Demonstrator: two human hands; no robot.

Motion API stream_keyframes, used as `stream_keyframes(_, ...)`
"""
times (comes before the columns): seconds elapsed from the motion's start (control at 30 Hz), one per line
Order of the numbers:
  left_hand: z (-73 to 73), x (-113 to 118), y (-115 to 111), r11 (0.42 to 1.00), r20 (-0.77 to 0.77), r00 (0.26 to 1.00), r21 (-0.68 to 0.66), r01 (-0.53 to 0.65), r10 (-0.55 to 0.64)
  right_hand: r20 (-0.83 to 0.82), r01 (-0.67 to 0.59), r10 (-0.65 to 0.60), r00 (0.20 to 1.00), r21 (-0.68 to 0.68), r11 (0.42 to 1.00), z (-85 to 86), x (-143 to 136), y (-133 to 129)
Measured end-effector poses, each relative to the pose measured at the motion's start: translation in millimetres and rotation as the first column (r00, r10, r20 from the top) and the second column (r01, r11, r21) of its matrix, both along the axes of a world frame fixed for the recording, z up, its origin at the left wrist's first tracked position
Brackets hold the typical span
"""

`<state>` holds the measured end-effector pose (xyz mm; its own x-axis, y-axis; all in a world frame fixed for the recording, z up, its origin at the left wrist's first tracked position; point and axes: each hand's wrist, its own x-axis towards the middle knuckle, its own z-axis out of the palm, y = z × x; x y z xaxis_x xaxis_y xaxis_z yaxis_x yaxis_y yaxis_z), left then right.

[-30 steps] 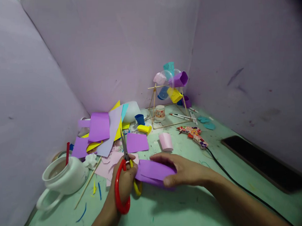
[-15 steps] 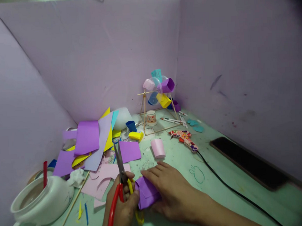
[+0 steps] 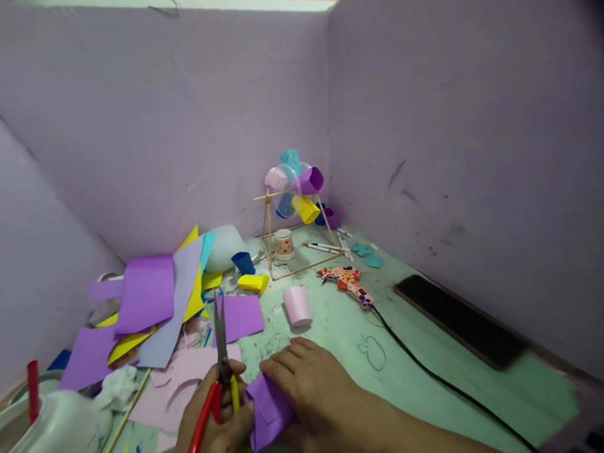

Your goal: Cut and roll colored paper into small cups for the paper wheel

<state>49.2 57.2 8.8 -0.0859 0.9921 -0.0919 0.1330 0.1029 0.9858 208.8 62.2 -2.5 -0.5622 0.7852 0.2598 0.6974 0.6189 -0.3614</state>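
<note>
Probably light, bendy and easily creased, the folded purple paper (image 3: 270,415) sits between the left hand (image 3: 218,420), closed around scissors (image 3: 222,353) with its thumb at the paper's edge, and the right hand (image 3: 324,399), curled over the opposite side, so gentle edge holds seem best.

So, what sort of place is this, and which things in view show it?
Probably a craft corner, though whether at home or in a classroom I can't tell. The signs are scissors in the left hand, a corded glue gun and a pile of coloured sheets.
</note>
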Motion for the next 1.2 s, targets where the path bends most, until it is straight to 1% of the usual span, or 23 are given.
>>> stream_keyframes(0.1, -1.6, -1.6, -0.1, 0.999, -0.069, 0.997, 0.027, 0.033, -0.031, -0.009, -0.008, 0.009, 1.000, 0.058, 0.998, -1.0, -3.0, -2.6)
stream_keyframes(0.23, -9.6, -6.7, 1.9, 0.988, -0.181, 0.975, 0.065, 0.142, -0.128, -0.035, 0.003, 0.001, 0.999, 0.122, 0.993, -3.9, -5.9, -5.7)
stream_keyframes(0.33, -13.1, -9.9, 2.9, 0.984, -0.225, 0.964, 0.074, 0.164, -0.144, -0.062, 0.005, 0.006, 0.998, 0.166, 0.986, -5.6, -7.4, -7.3)
stream_keyframes(0.47, -8.1, -11.5, -0.2, 0.982, -0.241, 0.960, 0.092, 0.168, -0.142, -0.085, -0.010, 0.028, 0.996, 0.199, 0.980, -6.4, -9.2, -9.4)
stream_keyframes(0.53, -3.5, -12.3, -2.6, 0.976, -0.281, 0.947, 0.110, 0.191, -0.154, -0.097, -0.020, 0.040, 0.994, 0.198, 0.980, -6.8, -9.9, -10.2)
stream_keyframes(0.63, 2.1, -14.6, -4.5, 0.963, -0.401, 0.895, 0.095, 0.253, -0.196, -0.116, -0.035, 0.059, 0.991, 0.196, 0.980, -9.3, -10.8, -10.1)
stream_keyframes(0.7, 3.8, -17.0, -4.0, 0.956, -0.447, 0.866, 0.073, 0.284, -0.224, -0.128, -0.040, 0.065, 0.990, 0.190, 0.981, -12.1, -11.4, -9.4)
stream_keyframes(0.77, 3.9, -19.8, -2.1, 0.947, -0.441, 0.859, 0.057, 0.317, -0.261, -0.150, -0.040, 0.066, 0.986, 0.173, 0.984, -14.9, -11.7, -8.6)
stream_keyframes(0.83, 2.9, -22.8, 1.0, 0.936, -0.403, 0.860, 0.019, 0.351, -0.314, -0.173, -0.046, 0.075, 0.982, 0.165, 0.985, -17.0, -11.2, -7.8)
stream_keyframes(0.93, 0.7, -26.8, 6.5, 0.916, -0.363, 0.848, -0.040, 0.400, -0.386, -0.175, -0.062, 0.095, 0.980, 0.187, 0.980, -17.6, -9.6, -7.5)
stream_keyframes(1.1, 1.3, -27.7, 9.7, 0.870, -0.268, 0.835, -0.021, 0.493, -0.480, -0.138, -0.070, 0.102, 0.985, 0.219, 0.973, -12.7, -8.9, -9.3)
stream_keyframes(1.2, 2.3, -25.1, 6.8, 0.859, -0.293, 0.817, -0.026, 0.512, -0.496, -0.128, -0.074, 0.106, 0.986, 0.230, 0.970, -11.6, -9.7, -10.1)
